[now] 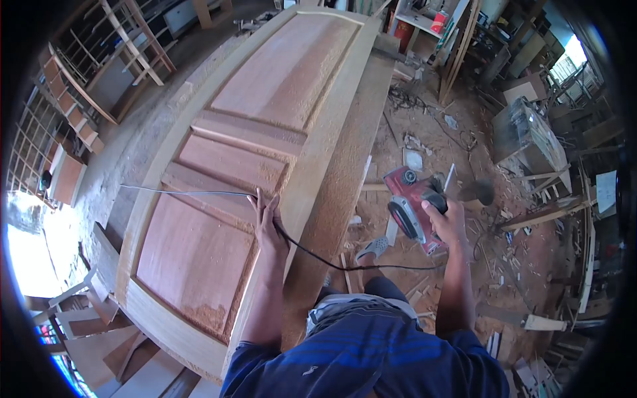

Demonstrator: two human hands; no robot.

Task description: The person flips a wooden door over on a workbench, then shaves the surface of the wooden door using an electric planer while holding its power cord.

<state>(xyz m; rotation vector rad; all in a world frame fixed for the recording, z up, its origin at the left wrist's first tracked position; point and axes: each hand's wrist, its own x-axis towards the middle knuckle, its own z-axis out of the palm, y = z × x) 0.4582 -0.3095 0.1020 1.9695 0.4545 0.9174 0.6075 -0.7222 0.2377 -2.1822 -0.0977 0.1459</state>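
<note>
Lower left to upper centre: panelled wooden door [199,242], sawdust on its surface. Centre: left hand [269,222], fingers raised, in contact with a dark cord [312,253] above the door. Right of centre: right hand [448,222], gripping a red power tool [413,207] by its handle, clear of the door.

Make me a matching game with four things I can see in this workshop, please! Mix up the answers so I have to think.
Things:
1. Power tool
2. Cord
3. Shoe
4. Wooden door

Where or how:
A. Gray, on a foot
B. Lying flat, with sawdust on it
C. Red, in the right hand
D. Thin, running past the left hand

Right pairs: 1-C, 2-D, 3-A, 4-B
</note>
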